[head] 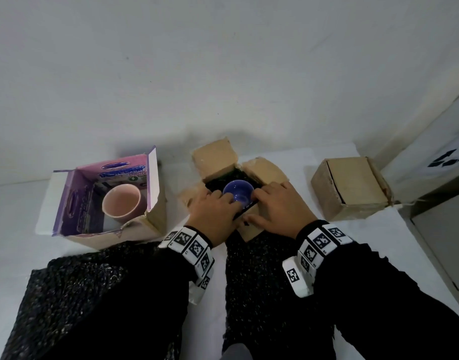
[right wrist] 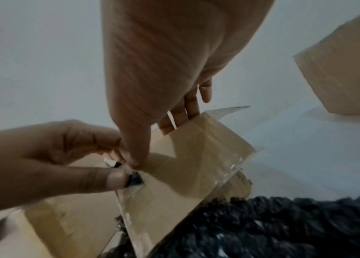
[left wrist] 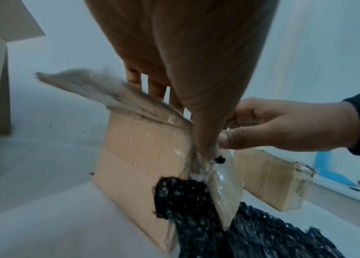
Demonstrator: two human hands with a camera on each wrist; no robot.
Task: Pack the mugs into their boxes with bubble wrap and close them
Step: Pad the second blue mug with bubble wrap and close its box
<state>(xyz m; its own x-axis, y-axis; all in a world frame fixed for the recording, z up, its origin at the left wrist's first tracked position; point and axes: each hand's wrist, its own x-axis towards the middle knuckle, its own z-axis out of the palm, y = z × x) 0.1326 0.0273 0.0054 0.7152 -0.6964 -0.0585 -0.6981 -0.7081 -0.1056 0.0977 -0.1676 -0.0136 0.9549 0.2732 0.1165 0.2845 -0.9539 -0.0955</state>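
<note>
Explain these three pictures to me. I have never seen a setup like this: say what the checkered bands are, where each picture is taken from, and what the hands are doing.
No machine here: a person works with bare hands. The checkered bands sit on the wrists, where the wrist cameras are worn. The wide picture comes from a head camera looking down; the other two look along each hand.

On the white surface stand a purple box with a pink mug, an open brown box holding a blue mug on black bubble wrap, and a closed brown box. More bubble wrap sheets lie near the person.

The left hand and right hand both work at the open brown box's near flap and the wrap's edge; the exact grip is blurred.
</note>
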